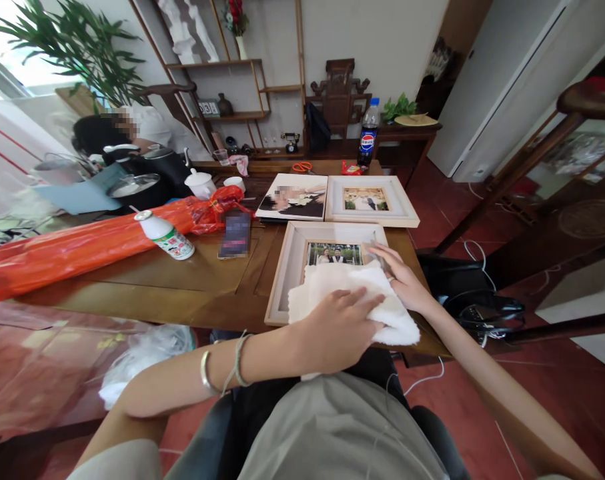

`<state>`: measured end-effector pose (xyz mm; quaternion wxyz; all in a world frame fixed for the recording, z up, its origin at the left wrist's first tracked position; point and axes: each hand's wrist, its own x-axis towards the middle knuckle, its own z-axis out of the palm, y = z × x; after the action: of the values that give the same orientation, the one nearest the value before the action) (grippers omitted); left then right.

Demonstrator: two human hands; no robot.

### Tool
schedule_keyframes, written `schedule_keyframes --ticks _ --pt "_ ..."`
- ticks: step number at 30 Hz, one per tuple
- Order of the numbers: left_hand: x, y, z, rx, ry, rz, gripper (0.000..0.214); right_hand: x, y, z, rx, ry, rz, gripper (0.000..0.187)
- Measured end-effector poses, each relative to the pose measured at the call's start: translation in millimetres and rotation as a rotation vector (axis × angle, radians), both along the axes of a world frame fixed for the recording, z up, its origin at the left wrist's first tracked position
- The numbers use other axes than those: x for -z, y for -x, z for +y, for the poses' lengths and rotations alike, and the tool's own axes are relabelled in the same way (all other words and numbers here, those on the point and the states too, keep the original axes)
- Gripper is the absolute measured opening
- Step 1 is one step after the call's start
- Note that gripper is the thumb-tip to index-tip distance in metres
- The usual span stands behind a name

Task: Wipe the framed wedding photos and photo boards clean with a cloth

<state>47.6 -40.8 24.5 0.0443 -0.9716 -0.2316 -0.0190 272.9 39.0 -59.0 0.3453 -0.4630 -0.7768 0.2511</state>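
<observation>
A white picture frame (277,288) lies on the wooden table in front of me, with a photo (335,253) of two people inside. My left hand (339,327) presses a white cloth (327,277) onto its lower part, fingers bent over the fabric. The cloth covers the photo's lower edge and hangs past the frame's near right corner. At the right rim, my right hand (402,277) holds the frame's side, its fingers reaching over the border. Behind lie a second white frame (407,207) with a photo and a print (297,197) on a pale panel.
Left on the table (207,293) are a phone (235,235), a tilted white bottle (165,235) and a long red plastic-wrapped bundle (97,233). Orange-handled scissors (302,167) and a cola bottle (368,133) stand farther back. A person (147,130) sits at far left.
</observation>
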Motion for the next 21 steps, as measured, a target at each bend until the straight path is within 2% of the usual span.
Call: schedule_keyframes --ticks 4,7,11,14,16,18,21 --pt "4.3 -17.4 4.8 -0.058 0.041 0.041 0.032 -0.8 -1.1 0.4 -0.012 -0.004 -0.001 0.059" --pt "1.7 -16.5 7.5 -0.083 0.068 0.094 0.029 -0.1 -0.8 0.3 -0.014 -0.017 -0.013 0.061" --pt "-14.5 7.9 7.4 -0.078 0.125 0.162 0.026 1.1 1.0 -0.3 0.003 -0.026 -0.024 0.058" --pt "-29.2 29.9 5.9 -0.122 0.187 0.245 0.025 1.0 2.9 -1.1 0.017 -0.009 -0.022 0.053" --pt "-33.1 38.2 4.7 -0.153 0.190 0.255 0.026 0.7 3.9 -1.5 0.022 -0.002 -0.014 0.053" --pt "-28.6 39.0 4.7 -0.187 0.153 0.241 0.027 0.6 4.3 -1.5 0.027 -0.002 -0.004 0.053" --pt "-7.7 29.2 12.1 -0.227 0.074 0.206 0.027 1.1 4.1 -1.0 0.024 -0.013 0.006 0.054"
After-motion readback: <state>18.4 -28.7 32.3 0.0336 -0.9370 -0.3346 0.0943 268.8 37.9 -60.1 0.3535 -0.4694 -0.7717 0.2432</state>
